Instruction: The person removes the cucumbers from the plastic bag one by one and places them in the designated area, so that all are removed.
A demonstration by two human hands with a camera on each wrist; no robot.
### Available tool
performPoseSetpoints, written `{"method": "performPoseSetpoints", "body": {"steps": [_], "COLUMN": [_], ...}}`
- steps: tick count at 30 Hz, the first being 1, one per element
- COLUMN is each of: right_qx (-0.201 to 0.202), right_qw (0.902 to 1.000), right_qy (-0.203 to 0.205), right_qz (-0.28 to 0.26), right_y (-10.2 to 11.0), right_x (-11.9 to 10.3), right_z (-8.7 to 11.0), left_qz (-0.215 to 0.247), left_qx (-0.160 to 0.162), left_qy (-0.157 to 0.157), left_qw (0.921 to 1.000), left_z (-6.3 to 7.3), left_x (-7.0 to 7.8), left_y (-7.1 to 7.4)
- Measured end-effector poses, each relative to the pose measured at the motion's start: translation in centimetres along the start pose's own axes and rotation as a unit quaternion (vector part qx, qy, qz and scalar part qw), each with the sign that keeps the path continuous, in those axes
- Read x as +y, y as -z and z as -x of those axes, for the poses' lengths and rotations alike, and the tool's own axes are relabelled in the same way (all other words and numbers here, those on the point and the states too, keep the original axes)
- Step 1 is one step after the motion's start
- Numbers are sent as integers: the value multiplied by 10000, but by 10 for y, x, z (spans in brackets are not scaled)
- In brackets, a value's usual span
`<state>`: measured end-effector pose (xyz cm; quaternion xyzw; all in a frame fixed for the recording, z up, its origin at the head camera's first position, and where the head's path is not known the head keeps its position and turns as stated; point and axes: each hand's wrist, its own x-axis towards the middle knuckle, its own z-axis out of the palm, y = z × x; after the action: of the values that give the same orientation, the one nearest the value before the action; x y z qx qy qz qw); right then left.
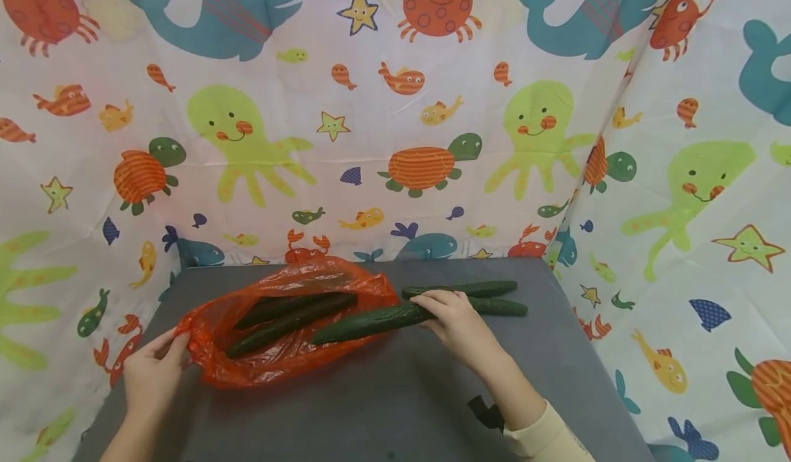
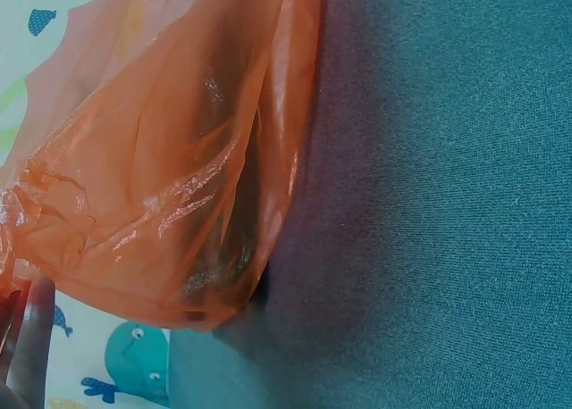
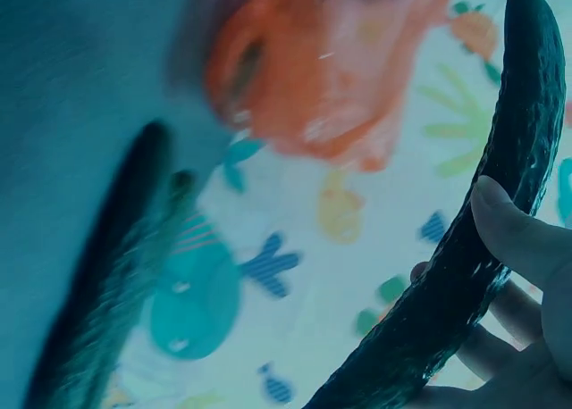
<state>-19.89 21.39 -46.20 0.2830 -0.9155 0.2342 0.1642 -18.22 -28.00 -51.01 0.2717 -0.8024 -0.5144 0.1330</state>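
My left hand [image 1: 154, 373] pinches the left edge of a thin orange-red plastic bag [image 1: 235, 378], which lies spread with its mouth towards me. Inside the bag are two dark green cucumbers [image 1: 290, 322], seen only dimly through the film in the left wrist view. My right hand [image 1: 460, 328] holds another cucumber [image 1: 371, 321], whose left end hangs over the bag's mouth. In the right wrist view, thumb and fingers wrap round this curved, bumpy cucumber [image 3: 456, 288]. Two more cucumbers [image 3: 116, 266] lie side by side on the table, partly behind my right hand in the head view.
The grey table [image 1: 346, 421] carries the bag and cucumbers. A small black patch [image 1: 485, 412] lies beside my right forearm. White cloth [image 1: 371, 119] printed with sea animals rises behind the table and along both sides.
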Motion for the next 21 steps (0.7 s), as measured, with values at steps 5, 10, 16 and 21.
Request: {"method": "performPoseSetpoints", "body": {"steps": [5,10,16,21], "right_qx": [20,-64,-272,-363], "right_qw": [9996,9981,9942,9931], "right_qy": [-231,-558,-977,-1061], "right_qz": [131,264,352,354], "right_y": [-4,-8,-10,-16], "right_x": [29,63,97,121], "right_z": [21,44,65,74], "left_qz": [-57,-153,-210,-67], "left_qx": [35,43,11,0], "left_qy": [-29,28,52,-57], "left_qw": [10000,9999,9998,10000], "left_z": [1,0,-1,-2], "left_x": [0,-1,-4,-5], "left_y": [-1,-1,0,-1]}}
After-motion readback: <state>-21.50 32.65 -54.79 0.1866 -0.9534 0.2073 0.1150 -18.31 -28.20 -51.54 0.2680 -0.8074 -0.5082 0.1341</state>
